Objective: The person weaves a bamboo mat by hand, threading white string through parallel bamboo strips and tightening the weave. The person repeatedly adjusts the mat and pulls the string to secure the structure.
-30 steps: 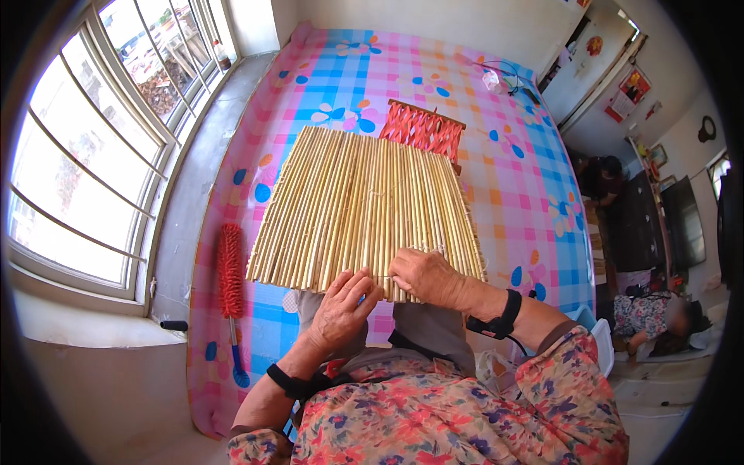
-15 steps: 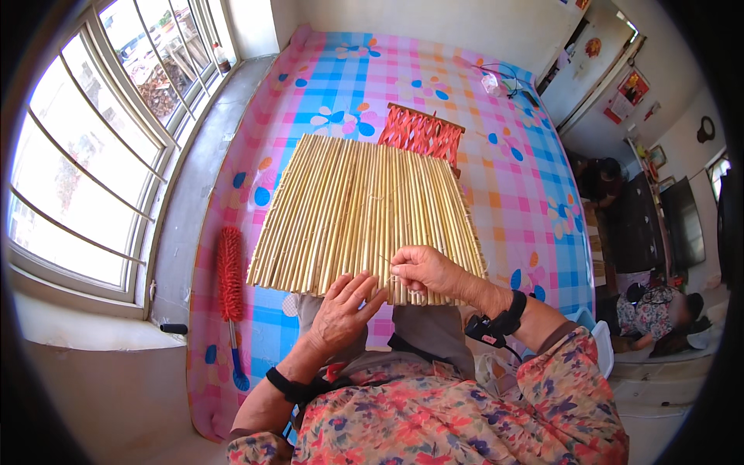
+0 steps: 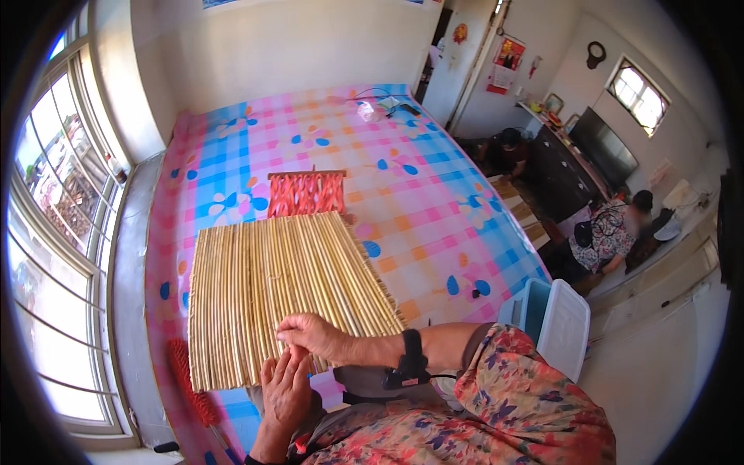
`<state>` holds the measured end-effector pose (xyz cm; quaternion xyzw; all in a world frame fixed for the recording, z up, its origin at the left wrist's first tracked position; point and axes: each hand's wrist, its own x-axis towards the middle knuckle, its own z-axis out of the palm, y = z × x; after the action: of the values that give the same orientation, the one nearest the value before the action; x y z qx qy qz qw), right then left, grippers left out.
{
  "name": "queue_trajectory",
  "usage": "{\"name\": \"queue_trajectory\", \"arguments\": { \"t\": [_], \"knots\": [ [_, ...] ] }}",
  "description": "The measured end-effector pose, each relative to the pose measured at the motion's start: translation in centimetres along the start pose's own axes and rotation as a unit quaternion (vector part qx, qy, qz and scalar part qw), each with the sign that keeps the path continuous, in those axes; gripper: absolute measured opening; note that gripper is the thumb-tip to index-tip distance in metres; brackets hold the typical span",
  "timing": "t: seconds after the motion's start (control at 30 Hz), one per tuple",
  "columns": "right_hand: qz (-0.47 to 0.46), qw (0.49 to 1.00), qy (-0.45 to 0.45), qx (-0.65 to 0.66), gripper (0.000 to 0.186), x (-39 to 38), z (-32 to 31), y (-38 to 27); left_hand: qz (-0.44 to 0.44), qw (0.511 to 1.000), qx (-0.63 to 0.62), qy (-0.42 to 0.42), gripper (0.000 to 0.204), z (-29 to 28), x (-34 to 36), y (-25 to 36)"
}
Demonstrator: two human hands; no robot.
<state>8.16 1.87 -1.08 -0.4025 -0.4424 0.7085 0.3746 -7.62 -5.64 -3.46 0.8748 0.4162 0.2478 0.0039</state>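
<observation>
Many pale, straight reed stalks form one flat mat (image 3: 271, 294).

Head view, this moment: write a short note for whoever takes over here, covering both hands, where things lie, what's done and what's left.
Left hand: flat, fingers at the near edge of the straw mat, gripping nothing.
Right hand: fingers pinched on the same near edge.
The mat lies flat on the checked cloth; a small red woven piece sits at its far edge, a red duster by the window side.
Done: mat spread out.
Left: apparently work along the near edge.
</observation>
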Motion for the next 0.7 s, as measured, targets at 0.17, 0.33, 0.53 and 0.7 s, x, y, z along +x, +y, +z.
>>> {"name": "queue_trajectory", "arguments": {
  "t": [0.17,0.33,0.53,0.7],
  "knots": [
    [-0.017,0.999,0.006,-0.048,0.019,0.0,0.4,-0.5,0.007,1.0,0.004,-0.006,0.038,0.7,-0.6,-0.3],
    [-0.001,0.991,-0.003,-0.131,0.017,0.9,0.4,-0.5,0.01,1.0,-0.006,-0.017,0.041,0.6,-0.4,-0.2],
    [0.014,0.986,-0.089,-0.139,0.016,1.3,-1.8,-1.9,0.011,0.998,-0.04,-0.053,0.042,-0.4,-0.4,-0.5],
    [-0.091,0.901,0.033,-0.423,0.014,0.8,-5.8,-4.8,-0.002,0.997,-0.029,-0.068,0.049,-0.8,-1.1,-0.2]
  ]
}}
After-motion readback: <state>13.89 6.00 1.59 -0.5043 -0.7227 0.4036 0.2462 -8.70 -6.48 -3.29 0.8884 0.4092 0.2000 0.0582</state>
